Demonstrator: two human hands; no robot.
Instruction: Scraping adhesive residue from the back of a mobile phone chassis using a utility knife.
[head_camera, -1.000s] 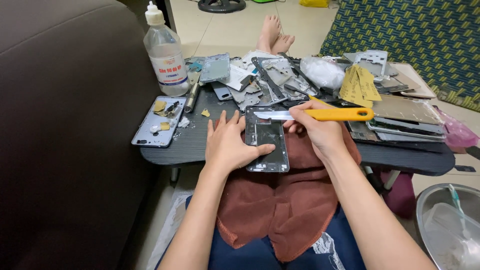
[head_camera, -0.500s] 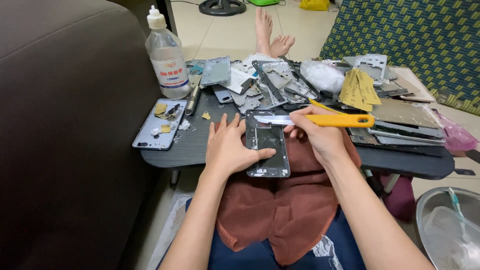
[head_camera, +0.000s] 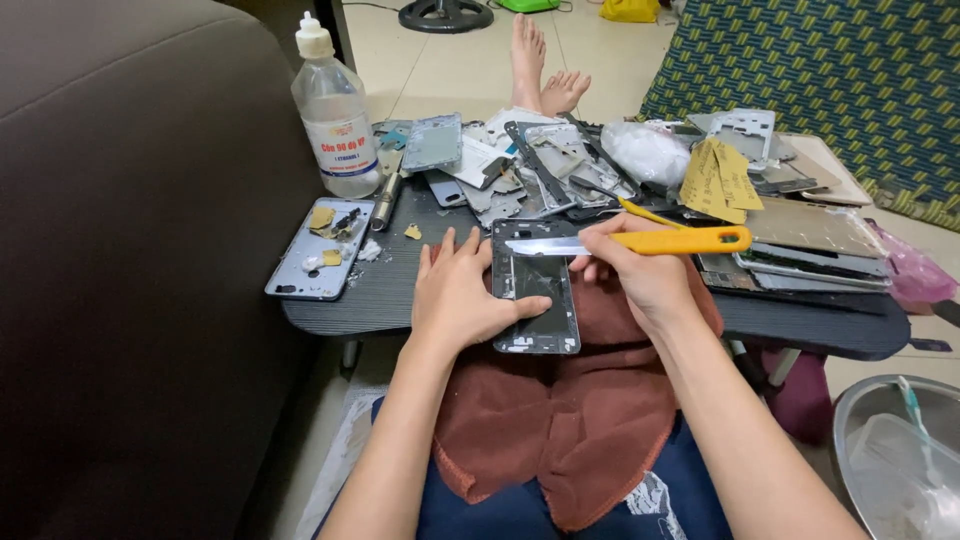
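Yellow-handled knife (head_camera: 640, 242) laid flat across a stripped phone frame (head_camera: 535, 288) at the near table edge (head_camera: 380, 300).
Left hand (head_camera: 462, 296) presses open-palmed, thumb pinning the frame steady; right hand (head_camera: 640, 275) grips the knife closed, blade pointing left over the frame's far end.

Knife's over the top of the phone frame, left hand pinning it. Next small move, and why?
Probably lower the blade tip to the phone frame's top edge. The right hand holds the yellow knife flat across that end, and the left hand braces the frame's side on the brown towel.
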